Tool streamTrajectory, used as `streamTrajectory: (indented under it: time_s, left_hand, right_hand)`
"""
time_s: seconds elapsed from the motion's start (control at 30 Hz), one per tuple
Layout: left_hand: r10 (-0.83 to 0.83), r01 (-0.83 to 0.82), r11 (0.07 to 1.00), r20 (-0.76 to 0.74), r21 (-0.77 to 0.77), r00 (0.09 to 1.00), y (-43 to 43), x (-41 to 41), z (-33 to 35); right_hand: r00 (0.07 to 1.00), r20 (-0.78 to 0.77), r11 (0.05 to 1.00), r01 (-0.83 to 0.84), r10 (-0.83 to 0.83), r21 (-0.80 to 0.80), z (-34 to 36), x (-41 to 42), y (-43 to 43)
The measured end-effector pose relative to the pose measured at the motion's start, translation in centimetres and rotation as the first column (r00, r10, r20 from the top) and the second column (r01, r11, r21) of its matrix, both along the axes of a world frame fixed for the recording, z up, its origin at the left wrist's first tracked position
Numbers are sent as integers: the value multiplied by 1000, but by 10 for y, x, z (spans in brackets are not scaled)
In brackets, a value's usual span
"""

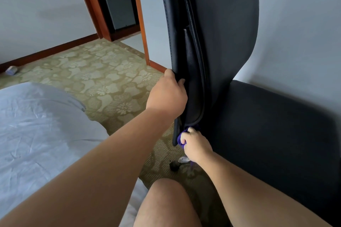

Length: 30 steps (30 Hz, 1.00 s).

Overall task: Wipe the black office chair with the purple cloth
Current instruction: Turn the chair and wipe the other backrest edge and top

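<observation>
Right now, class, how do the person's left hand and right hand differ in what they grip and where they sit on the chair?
The left hand grips the black office chair directly at the backrest's edge; the right hand grips the purple cloth. The left hand sits higher; the right hand is at the backrest's bottom. Both have curled fingers.

walls: plain pale grey painted wall [36,5] | floor: olive-and-cream floral carpet [103,72] | trim: reddish-brown wooden door frame [92,5], matching skirting board [46,52] | alcove: small grey box-shaped fridge [120,11] | left: wrinkled white-sheeted bed [36,134]
</observation>
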<state>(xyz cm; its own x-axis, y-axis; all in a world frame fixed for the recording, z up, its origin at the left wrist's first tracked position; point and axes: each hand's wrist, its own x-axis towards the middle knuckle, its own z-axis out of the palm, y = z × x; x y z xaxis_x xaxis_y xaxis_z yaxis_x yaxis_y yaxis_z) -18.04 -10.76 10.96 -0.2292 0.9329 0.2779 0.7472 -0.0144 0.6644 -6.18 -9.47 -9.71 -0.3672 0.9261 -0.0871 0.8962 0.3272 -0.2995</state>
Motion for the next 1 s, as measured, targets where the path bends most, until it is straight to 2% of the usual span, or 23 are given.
streamTrajectory:
  time_s: [0.03, 0.07, 0.1, 0.13, 0.17, 0.23, 0.3, 0.37, 0.47, 0.53, 0.57, 0.6, 0.63, 0.67, 0.7, 0.73, 0.77, 0.8, 0.83, 0.87, 0.93, 0.97, 1.0]
  left_hand:
    - [-4, 4, 1000, 3, -9, 1000, -2, 0, 1]
    - [-9, 9, 1000, 6, -16, 1000, -3, 0, 2]
    - [-13, 13, 1000, 6, -22, 1000, -4, 0, 2]
    - [-15, 15, 1000, 4, -27, 1000, -5, 0, 3]
    - [-16, 17, 999, 5, -32, 1000, -5, 1, 3]
    - [-18, 18, 999, 17, -39, 1000, -5, 1, 5]
    - [-18, 19, 999, 18, -45, 1000, -4, 0, 5]
    - [-17, 17, 999, 12, -41, 1000, -4, 0, 5]
    - [-10, 9, 1000, -13, -25, 1000, -4, 2, 2]
    - [-4, 3, 1000, -20, -18, 1000, -3, 3, 1]
    - [2, -3, 1000, -23, -21, 1000, -3, 4, 1]
    - [6, -6, 1000, -22, -27, 1000, -3, 4, 1]
    - [6, -6, 999, -16, -31, 1000, -2, 4, 1]
    - [6, -6, 999, -10, -33, 1000, -3, 4, 0]
    - [8, -8, 999, -12, -34, 1000, -2, 4, 0]
    - [13, -13, 999, -19, -34, 1000, -2, 4, 0]
    - [20, -21, 999, -26, -35, 999, -2, 4, -1]
    - [27, -28, 999, -30, -37, 999, -2, 4, -1]
    - [31, -32, 999, -27, -39, 999, -1, 5, -1]
    - [32, -33, 999, -21, -43, 999, -1, 5, -1]
    - [33, -33, 998, -16, -53, 999, -1, 6, 1]
    - [34, -35, 998, -18, -58, 999, -1, 7, 1]
    - [33, -34, 998, -18, -62, 999, -2, 6, 2]
  right_hand:
    - [977, -164, 991, 133, -135, -24, 0, -1, -1]
    - [891, -342, 954, 290, -297, -74, 1, -4, -2]
    - [759, -486, 897, 416, -433, -151, 2, -7, -3]
    - [638, -567, 842, 491, -521, -223, 2, -11, -3]
    - [599, -579, 818, 522, -554, -242, 1, -15, -2]
    - [690, -508, 844, 512, -515, -160, -4, -20, -3]
    - [830, -351, 894, 446, -434, -49, -10, -21, -7]
    - [919, -178, 928, 368, -352, 64, -14, -15, -9]
    - [994, 9, 978, 105, -108, 182, -14, -3, -6]
    - [996, 45, 983, -81, 75, 163, -14, 6, -4]
    - [994, -6, 983, -108, 110, 150, -13, 9, -4]
    - [989, -129, 988, -58, 77, 140, -13, 9, -7]
    - [946, -320, 990, 82, -41, 115, -12, 7, -11]
    - [822, -518, 958, 287, -235, 22, -7, 1, -14]
    - [619, -651, 870, 473, -440, -138, -1, -7, -14]
    - [406, -696, 755, 581, -593, -304, 4, -17, -11]
    - [280, -681, 667, 624, -677, -406, 10, -26, -7]
    - [264, -650, 634, 641, -712, -433, 15, -34, -6]
    - [298, -632, 640, 641, -716, -424, 17, -39, -7]
    - [371, -619, 683, 613, -693, -398, 19, -41, -12]
    - [608, -536, 807, 500, -586, -316, 14, -40, -24]
    - [686, -482, 838, 446, -545, -314, 11, -38, -29]
    - [696, -465, 836, 437, -547, -331, 9, -37, -31]
